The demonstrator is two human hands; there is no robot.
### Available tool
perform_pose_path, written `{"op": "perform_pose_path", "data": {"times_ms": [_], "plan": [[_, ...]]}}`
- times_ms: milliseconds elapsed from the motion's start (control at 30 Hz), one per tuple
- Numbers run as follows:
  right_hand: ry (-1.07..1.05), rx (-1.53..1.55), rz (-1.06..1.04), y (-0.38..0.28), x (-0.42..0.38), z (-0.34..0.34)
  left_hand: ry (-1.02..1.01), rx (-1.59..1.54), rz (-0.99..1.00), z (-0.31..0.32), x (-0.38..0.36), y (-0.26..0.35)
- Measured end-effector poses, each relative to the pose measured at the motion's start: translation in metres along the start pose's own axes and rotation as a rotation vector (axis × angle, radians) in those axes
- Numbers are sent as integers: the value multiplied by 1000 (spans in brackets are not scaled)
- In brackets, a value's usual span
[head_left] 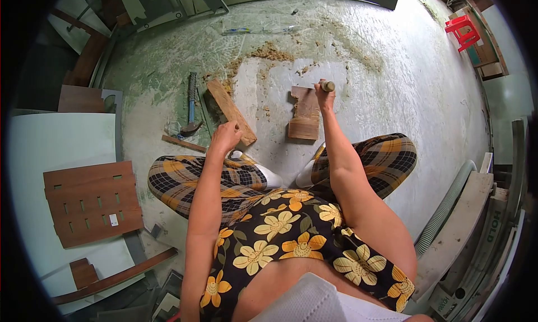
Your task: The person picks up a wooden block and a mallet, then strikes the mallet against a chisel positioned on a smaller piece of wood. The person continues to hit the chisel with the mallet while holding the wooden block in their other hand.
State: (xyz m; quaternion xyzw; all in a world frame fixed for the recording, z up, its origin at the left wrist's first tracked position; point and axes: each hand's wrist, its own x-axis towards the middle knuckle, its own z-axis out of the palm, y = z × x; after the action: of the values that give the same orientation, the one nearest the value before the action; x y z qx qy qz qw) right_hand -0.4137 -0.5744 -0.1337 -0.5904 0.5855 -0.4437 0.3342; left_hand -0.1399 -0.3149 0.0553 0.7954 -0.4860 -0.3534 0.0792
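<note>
My right hand (pixel 325 98) is closed around a tool with a rounded wooden handle (pixel 328 86); the rest of the tool is hidden or too small to tell. Just left of it, a notched brown wooden board (pixel 305 112) lies on the floor. My left hand (pixel 226 136) has its fingers bent together beside the lower part of a long wood block (pixel 231 110); whether it grips anything is too small to tell. A hammer (pixel 191 106) with a blue and black handle lies left of the block, and a thin wood strip (pixel 183 143) lies below the hammer.
Wood shavings (pixel 272 52) are scattered on the floor ahead. A slotted brown panel (pixel 93 203) rests on a white sheet (pixel 67 137) at the left. At the right are a ribbed hose (pixel 448 207) and a red stool (pixel 463 32). My crossed legs are close below my hands.
</note>
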Motion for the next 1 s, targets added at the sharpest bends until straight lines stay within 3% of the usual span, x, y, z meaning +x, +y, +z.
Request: {"op": "perform_pose_path", "data": {"times_ms": [100,500,600,700,800,867,933,1000], "plan": [[-134,-91,86,-8,-11,5,-17,17,-30,2,2,-5],[-387,-46,-61,-73,-39,11,28,6,11,14,11,-14],[-604,-258,-158,-126,-60,27,95,-242,118,1,4,12],[-840,-438,-257,-175,-90,49,176,-457,174,-10,-9,32],[-1018,-422,-430,-186,-114,76,548,-261,388,-1,0,22],[-1020,-358,-480,-193,-129,91,566,-328,302,-11,0,18],[-1161,-422,-419,-195,-131,103,563,-381,214,-18,-1,12],[-1119,-243,-354,-194,-137,114,726,-400,168,-27,-3,7]]}}
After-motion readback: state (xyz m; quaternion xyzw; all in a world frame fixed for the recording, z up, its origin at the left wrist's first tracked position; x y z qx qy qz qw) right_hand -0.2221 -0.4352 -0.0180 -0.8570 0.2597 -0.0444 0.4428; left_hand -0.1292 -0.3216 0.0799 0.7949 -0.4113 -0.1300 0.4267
